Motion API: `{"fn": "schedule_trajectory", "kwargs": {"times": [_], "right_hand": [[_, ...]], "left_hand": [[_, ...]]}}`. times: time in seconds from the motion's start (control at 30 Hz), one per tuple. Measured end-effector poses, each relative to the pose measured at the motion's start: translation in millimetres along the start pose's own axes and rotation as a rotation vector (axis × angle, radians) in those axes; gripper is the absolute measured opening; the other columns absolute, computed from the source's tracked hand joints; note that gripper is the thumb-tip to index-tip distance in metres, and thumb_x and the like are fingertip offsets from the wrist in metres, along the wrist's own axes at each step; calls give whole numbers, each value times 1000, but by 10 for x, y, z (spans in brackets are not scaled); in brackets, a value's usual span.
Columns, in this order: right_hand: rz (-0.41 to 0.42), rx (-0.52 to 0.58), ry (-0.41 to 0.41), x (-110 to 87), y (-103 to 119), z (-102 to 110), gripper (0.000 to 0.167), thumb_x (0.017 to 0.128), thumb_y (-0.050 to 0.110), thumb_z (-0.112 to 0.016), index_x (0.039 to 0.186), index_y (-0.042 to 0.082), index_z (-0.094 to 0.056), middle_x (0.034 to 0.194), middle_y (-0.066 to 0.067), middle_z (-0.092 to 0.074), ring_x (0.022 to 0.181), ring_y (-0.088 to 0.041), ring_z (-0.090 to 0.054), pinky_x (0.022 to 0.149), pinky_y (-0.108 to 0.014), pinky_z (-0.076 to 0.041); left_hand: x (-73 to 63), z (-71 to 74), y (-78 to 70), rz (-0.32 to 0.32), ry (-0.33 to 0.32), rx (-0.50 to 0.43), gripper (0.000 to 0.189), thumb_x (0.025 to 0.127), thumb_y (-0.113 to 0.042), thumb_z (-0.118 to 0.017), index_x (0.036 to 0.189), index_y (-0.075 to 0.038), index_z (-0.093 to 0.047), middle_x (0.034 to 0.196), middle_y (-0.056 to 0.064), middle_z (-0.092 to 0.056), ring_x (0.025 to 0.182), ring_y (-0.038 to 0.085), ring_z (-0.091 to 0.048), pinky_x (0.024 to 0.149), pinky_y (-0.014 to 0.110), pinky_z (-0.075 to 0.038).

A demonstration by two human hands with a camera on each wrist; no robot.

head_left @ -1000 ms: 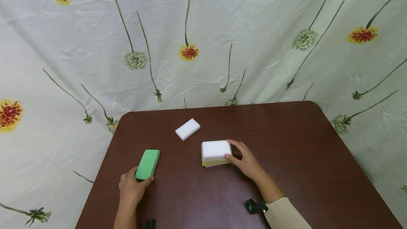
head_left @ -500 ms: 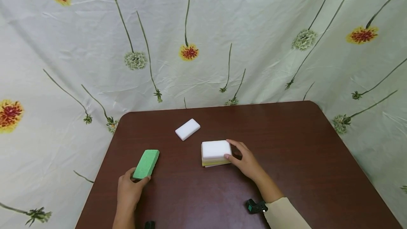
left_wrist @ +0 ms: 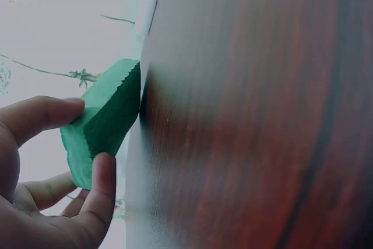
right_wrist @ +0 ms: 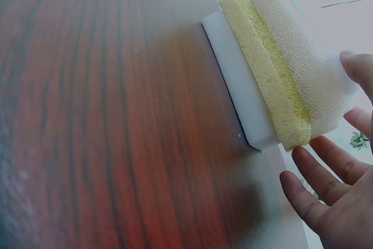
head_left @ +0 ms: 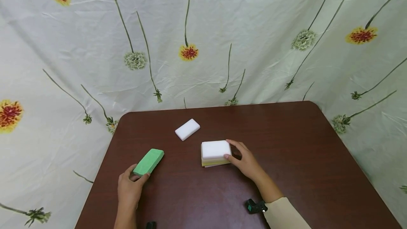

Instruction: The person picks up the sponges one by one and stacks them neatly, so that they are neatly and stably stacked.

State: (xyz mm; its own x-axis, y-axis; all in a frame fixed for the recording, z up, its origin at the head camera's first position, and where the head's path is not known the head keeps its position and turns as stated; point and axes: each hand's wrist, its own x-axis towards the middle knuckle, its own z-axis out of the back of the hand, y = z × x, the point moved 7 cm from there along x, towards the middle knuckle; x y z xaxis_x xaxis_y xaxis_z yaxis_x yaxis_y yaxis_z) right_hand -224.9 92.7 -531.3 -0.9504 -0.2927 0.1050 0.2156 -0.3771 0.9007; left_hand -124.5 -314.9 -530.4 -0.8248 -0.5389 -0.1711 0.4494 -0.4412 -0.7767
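My left hand (head_left: 128, 188) pinches the near end of a green sponge (head_left: 148, 162) between thumb and fingers at the table's left. In the left wrist view the sponge's far end tilts down close to the tabletop. My right hand (head_left: 249, 165) spans the right end of a stack of sponges (head_left: 216, 149), thumb at its near corner and index finger at the far one. The right wrist view shows a smooth white block (right_wrist: 239, 80) at the bottom, a yellow sponge (right_wrist: 265, 74) in the middle and a porous whitish one (right_wrist: 300, 56) on top.
A separate white sponge (head_left: 187, 129) lies askew behind and left of the stack. All stand on a dark brown table (head_left: 279, 130) with rounded far corners. A flower-printed cloth (head_left: 254, 20) hangs behind it. A black device (head_left: 255, 206) sits at my right wrist.
My left hand has shifted slightly left and turned the green sponge clockwise, so its far end points more to the right. My right hand and the stack have stayed put.
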Motion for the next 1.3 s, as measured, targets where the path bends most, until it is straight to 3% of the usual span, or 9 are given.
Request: {"fn": "schedule_trajectory", "kwargs": {"times": [0.23,0.57,0.7,0.97,1.2,1.3], "right_hand": [[3,-3,-1,1,1,-1,56,93,35,-74,145,34,-52,140,-5,-54,133,-25,-52,106,-45,-49],[-2,-9,0,5,3,-1,60,93,36,-73,147,23,-52,141,-5,-53,134,-25,-51,106,-46,-49],[3,-14,0,6,5,-2,61,93,36,-73,148,21,-52,141,-6,-53,134,-26,-51,106,-46,-50],[-2,-19,4,-1,15,1,58,93,35,-73,147,31,-51,143,-5,-53,135,-25,-51,106,-45,-49],[19,-22,0,-9,44,10,61,93,34,-74,148,21,-52,142,-8,-53,134,-29,-51,106,-49,-50],[17,-19,-4,-7,44,15,60,92,33,-75,147,22,-53,142,-8,-54,135,-29,-51,106,-49,-49]], "left_hand": [[-8,-11,0,20,-1,-96,72,90,-17,-74,153,-5,-41,149,25,-33,115,29,-57,65,9,-41],[-18,-58,-46,26,33,-214,70,91,-16,-73,154,-16,-43,152,14,-33,103,0,-52,71,5,-42],[-16,-92,-96,-2,45,-295,68,91,-11,-73,153,-14,-44,149,10,-32,92,-11,-56,72,5,-46],[-41,-157,-236,-32,76,-379,66,91,-3,-70,152,-16,-45,138,-4,-35,93,-6,-59,76,7,-49],[-82,-247,-383,-73,152,-458,67,92,3,-65,152,-15,-43,136,-7,-35,97,-1,-59,79,10,-50],[-98,-280,-440,-88,171,-480,67,92,4,-65,152,-13,-42,135,-6,-36,98,0,-59,80,10,-50]]}}
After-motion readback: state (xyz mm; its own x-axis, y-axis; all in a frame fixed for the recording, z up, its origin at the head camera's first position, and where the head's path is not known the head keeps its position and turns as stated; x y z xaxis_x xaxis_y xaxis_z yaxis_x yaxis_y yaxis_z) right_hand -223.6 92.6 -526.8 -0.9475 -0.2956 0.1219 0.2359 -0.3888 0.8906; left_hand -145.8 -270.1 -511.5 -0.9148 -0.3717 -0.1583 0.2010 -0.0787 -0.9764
